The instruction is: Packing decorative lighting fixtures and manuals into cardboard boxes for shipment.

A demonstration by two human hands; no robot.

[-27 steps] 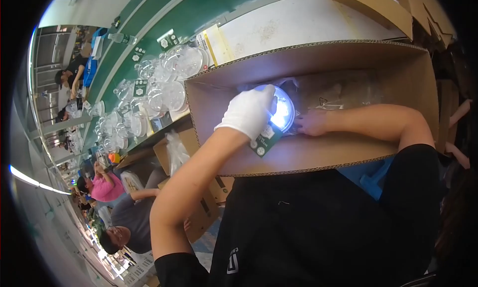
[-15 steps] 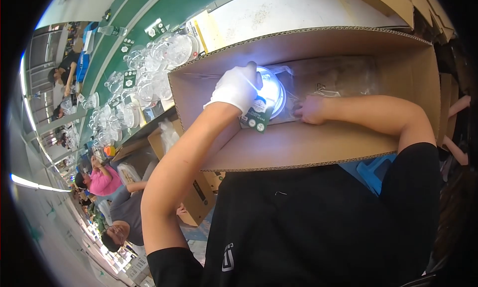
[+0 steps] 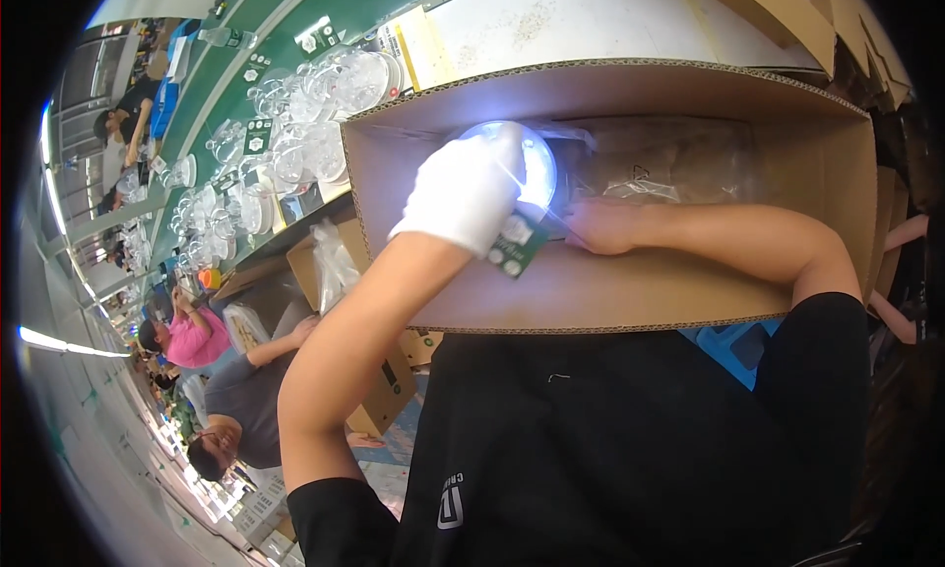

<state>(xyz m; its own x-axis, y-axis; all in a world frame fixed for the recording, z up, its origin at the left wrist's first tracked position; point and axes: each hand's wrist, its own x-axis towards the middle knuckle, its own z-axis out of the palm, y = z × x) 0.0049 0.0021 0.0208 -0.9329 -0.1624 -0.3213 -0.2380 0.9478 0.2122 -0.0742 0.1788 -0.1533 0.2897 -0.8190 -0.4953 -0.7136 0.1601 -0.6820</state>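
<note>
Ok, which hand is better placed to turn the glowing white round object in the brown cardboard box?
Probably the white-gloved left hand, which grips the glowing white round object; the bare right hand sits to its lower right.

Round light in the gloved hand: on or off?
On. The round light shines bright bluish-white beside the gloved left hand, washing out detail around the fingers.

lamp (image 3: pixel 540 176) glaring white | gloved fingers (image 3: pixel 503 156) blurred | edges bent, dark
</note>
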